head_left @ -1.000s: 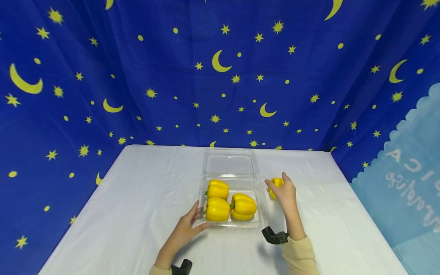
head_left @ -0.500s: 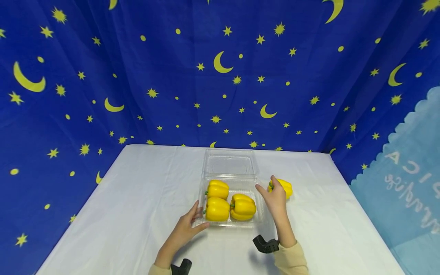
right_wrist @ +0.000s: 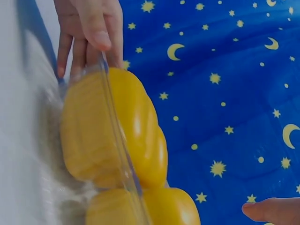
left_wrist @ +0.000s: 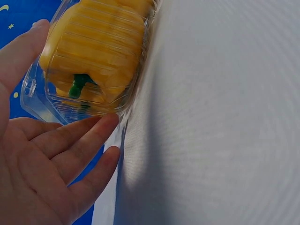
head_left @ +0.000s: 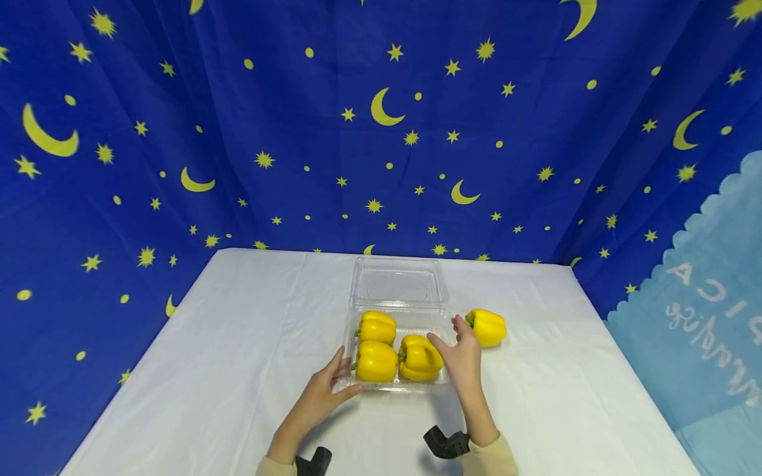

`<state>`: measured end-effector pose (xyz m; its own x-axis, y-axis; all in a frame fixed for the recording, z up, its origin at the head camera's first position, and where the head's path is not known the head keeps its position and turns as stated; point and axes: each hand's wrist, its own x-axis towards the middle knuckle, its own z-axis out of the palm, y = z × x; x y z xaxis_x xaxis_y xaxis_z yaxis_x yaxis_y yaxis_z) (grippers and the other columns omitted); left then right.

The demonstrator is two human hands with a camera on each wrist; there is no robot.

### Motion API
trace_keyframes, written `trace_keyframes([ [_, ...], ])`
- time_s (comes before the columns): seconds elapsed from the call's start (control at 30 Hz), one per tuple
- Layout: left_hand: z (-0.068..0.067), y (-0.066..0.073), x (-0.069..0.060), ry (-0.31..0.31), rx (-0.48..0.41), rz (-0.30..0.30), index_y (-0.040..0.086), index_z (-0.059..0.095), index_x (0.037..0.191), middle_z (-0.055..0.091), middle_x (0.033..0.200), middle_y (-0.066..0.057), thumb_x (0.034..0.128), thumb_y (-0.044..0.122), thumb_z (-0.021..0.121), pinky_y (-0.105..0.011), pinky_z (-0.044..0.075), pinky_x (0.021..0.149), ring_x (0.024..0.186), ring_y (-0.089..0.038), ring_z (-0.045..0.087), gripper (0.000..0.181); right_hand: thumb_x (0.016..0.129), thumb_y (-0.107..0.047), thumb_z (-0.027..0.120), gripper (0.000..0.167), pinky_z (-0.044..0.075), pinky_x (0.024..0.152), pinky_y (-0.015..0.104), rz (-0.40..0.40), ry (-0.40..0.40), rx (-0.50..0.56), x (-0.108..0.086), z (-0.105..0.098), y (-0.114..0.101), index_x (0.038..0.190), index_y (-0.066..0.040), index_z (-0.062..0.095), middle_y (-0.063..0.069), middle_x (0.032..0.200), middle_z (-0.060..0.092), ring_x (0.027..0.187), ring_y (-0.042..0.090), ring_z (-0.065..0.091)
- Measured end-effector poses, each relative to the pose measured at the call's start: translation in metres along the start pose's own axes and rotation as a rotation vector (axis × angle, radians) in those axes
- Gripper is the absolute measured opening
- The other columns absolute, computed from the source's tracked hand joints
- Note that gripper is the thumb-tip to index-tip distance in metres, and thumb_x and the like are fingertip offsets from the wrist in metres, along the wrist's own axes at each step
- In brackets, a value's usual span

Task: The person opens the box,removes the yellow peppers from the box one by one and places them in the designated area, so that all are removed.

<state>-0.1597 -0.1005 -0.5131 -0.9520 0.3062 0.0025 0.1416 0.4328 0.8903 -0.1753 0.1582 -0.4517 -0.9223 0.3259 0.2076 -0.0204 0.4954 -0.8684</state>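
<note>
Peppers (head_left: 377,361): three yellow ones in clear container (head_left: 415,323), fourth pepper (head_left: 488,328) outside on white surface (head_left: 559,396), near container's right edge.
Left hand (head_left: 320,391) at near-left corner, fingertips on container wall, grip loosely spread, nothing enclosed. Right hand (head_left: 465,362) over container's right edge, grip parted and holding nothing, contact with front-right pepper (head_left: 417,363) unclear. Lid (head_left: 399,283) laid back on far side; starry blue cloth (head_left: 333,142) behind.

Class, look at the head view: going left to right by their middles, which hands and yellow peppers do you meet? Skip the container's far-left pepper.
Left hand, near-left pepper in the clear container, rightmost pepper in that container, right hand, loose pepper outside it.
</note>
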Motion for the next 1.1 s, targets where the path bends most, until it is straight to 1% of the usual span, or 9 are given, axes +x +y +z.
trace_keyframes([
  [0.07, 0.000, 0.000, 0.000, 0.000, -0.007, 0.000, -0.002, 0.022, 0.149, 0.048, 0.142, -0.020, 0.0848, 0.034, 0.071, -0.048, 0.043, 0.105, 0.124, -0.032, 0.054, 0.088, 0.079, -0.009, 0.075, 0.066, 0.045, 0.103, 0.054, 0.001, -0.014, 0.002, -0.003, 0.003, 0.000, 0.130, 0.019, 0.044, 0.035, 0.129, 0.053, 0.121, 0.047, 0.051],
  [0.2, 0.000, 0.000, -0.001, -0.003, -0.006, 0.010, -0.004, 0.022, 0.149, 0.049, 0.141, -0.021, 0.0850, 0.033, 0.071, -0.048, 0.043, 0.105, 0.124, -0.033, 0.055, 0.088, 0.078, -0.011, 0.077, 0.067, 0.047, 0.100, 0.054, -0.018, -0.041, -0.033, -0.007, 0.010, 0.000, 0.129, 0.020, 0.045, 0.036, 0.126, 0.054, 0.118, 0.048, 0.053],
  [0.3, 0.000, -0.001, -0.001, -0.005, 0.001, 0.015, -0.004, 0.022, 0.148, 0.049, 0.141, -0.022, 0.0853, 0.031, 0.071, -0.049, 0.044, 0.104, 0.123, -0.033, 0.055, 0.087, 0.077, -0.013, 0.078, 0.071, 0.046, 0.100, 0.055, -0.002, -0.061, -0.062, -0.009, 0.013, 0.000, 0.129, 0.020, 0.044, 0.036, 0.126, 0.054, 0.118, 0.049, 0.052],
  [0.47, 0.000, 0.001, -0.001, -0.005, -0.001, 0.010, -0.004, 0.022, 0.149, 0.049, 0.141, -0.021, 0.0860, 0.030, 0.070, -0.049, 0.043, 0.105, 0.124, -0.033, 0.055, 0.086, 0.078, -0.018, 0.077, 0.076, 0.043, 0.104, 0.056, 0.059, -0.103, -0.089, -0.012, 0.017, -0.002, 0.132, 0.020, 0.040, 0.036, 0.130, 0.051, 0.122, 0.050, 0.048],
  [0.63, 0.000, 0.002, -0.001, -0.004, 0.000, 0.018, -0.004, 0.022, 0.149, 0.049, 0.141, -0.022, 0.0860, 0.030, 0.070, -0.049, 0.043, 0.105, 0.124, -0.034, 0.054, 0.086, 0.077, -0.019, 0.079, 0.076, 0.043, 0.103, 0.056, 0.048, -0.108, -0.099, -0.014, 0.020, -0.001, 0.130, 0.021, 0.041, 0.037, 0.129, 0.051, 0.122, 0.050, 0.048],
  [0.73, -0.001, 0.001, -0.001, -0.004, 0.003, 0.022, -0.004, 0.021, 0.149, 0.049, 0.141, -0.021, 0.0862, 0.031, 0.070, -0.049, 0.043, 0.105, 0.124, -0.034, 0.054, 0.086, 0.075, -0.020, 0.080, 0.078, 0.045, 0.102, 0.055, 0.040, -0.112, -0.122, -0.015, 0.022, -0.001, 0.129, 0.022, 0.042, 0.037, 0.128, 0.052, 0.121, 0.050, 0.050],
  [0.9, -0.001, 0.001, 0.000, -0.006, -0.001, 0.019, -0.004, 0.021, 0.149, 0.048, 0.142, -0.021, 0.0862, 0.032, 0.070, -0.048, 0.042, 0.105, 0.124, -0.033, 0.054, 0.087, 0.073, -0.023, 0.082, 0.082, 0.047, 0.100, 0.054, 0.055, -0.140, -0.182, -0.018, 0.025, -0.002, 0.129, 0.022, 0.042, 0.039, 0.127, 0.051, 0.118, 0.050, 0.052],
  [1.1, 0.000, 0.000, -0.001, -0.004, -0.009, 0.018, -0.004, 0.022, 0.149, 0.048, 0.142, -0.021, 0.0860, 0.030, 0.070, -0.048, 0.043, 0.105, 0.124, -0.033, 0.054, 0.086, 0.071, -0.024, 0.083, 0.089, 0.044, 0.102, 0.056, 0.093, -0.176, -0.230, -0.023, 0.026, -0.002, 0.131, 0.024, 0.037, 0.042, 0.129, 0.047, 0.121, 0.052, 0.048],
])
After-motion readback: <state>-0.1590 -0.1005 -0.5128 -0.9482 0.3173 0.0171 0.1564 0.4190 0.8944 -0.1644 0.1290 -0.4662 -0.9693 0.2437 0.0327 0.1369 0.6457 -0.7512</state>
